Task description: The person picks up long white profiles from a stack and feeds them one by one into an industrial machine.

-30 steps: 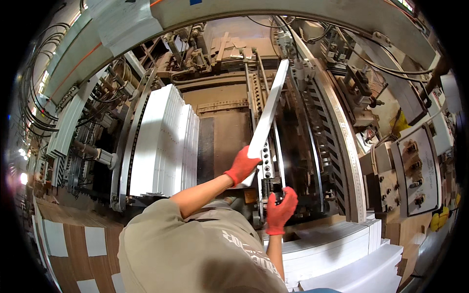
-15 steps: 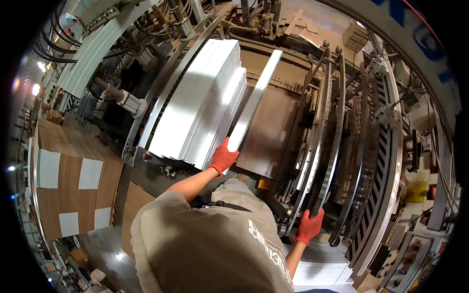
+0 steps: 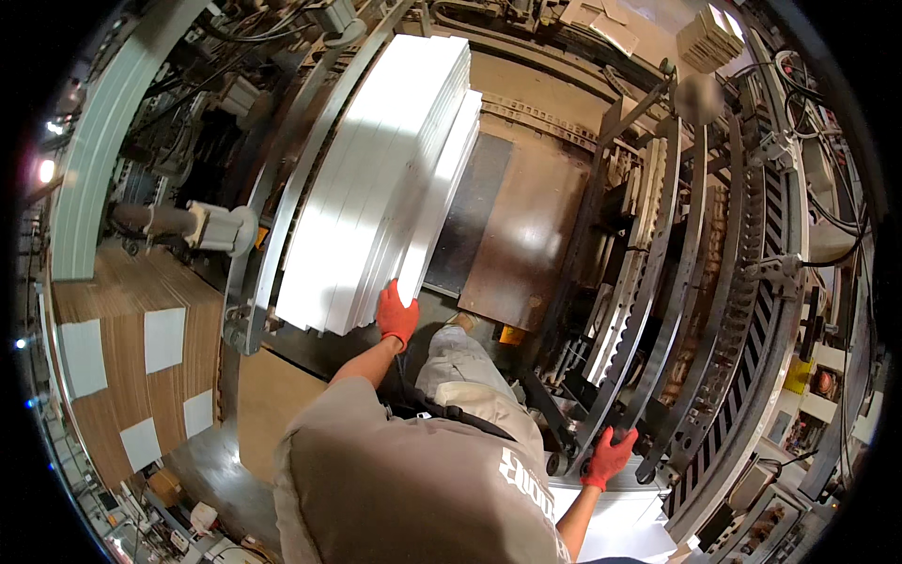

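My left hand (image 3: 397, 317), in a red glove, is closed on the near end of a long white board (image 3: 442, 193). That board stands on edge against the right side of a stack of similar white boards (image 3: 362, 188). My right hand (image 3: 611, 459), also red-gloved, is closed at the near end of a long metal rail (image 3: 650, 376) on the machine. Its fingertips are partly hidden. Just below the right hand lies another pile of white boards (image 3: 615, 512).
A tall stack of brown boards (image 3: 132, 376) with white patches stands at the left. A brown metal plate (image 3: 526, 226) lies between the white stack and the rails. A black-striped guard (image 3: 742, 376) runs along the right. More brown sheets (image 3: 709, 42) are piled far right.
The white board in my left hand has moved left, from over the gap to against the stack. My right hand stays at the rail's end. The whole view has shifted.
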The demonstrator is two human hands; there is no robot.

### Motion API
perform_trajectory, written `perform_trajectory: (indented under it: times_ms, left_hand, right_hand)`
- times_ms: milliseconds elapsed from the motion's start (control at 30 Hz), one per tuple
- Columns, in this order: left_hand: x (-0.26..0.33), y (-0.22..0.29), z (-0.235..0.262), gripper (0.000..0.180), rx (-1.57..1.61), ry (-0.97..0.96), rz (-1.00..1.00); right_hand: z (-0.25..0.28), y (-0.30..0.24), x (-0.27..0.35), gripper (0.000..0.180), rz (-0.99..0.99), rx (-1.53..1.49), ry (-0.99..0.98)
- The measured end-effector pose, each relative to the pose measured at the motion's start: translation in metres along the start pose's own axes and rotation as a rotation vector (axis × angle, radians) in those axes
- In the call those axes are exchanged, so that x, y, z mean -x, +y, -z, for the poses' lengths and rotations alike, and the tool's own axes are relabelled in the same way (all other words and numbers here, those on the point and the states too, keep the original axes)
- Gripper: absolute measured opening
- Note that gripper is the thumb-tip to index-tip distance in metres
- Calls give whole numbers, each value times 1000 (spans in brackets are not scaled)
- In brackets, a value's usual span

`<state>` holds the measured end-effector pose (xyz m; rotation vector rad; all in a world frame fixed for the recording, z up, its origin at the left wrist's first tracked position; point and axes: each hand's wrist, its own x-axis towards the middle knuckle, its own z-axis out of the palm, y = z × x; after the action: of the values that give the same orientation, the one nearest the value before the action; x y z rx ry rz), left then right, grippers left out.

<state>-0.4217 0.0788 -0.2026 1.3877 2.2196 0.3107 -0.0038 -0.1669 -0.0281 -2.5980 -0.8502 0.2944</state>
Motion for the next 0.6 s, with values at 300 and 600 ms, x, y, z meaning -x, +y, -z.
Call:
perform_trajectory:
  times_ms: [300, 600]
  left_hand:
    - [-65, -30, -94, 42, -643, -303, -1061]
    - [-134, 19, -89, 73, -1369, -1086, -1022]
  right_hand:
    - [-6, 2, 1, 40, -79, 98, 106]
    - [10, 4, 20, 42, -110, -62, 293]
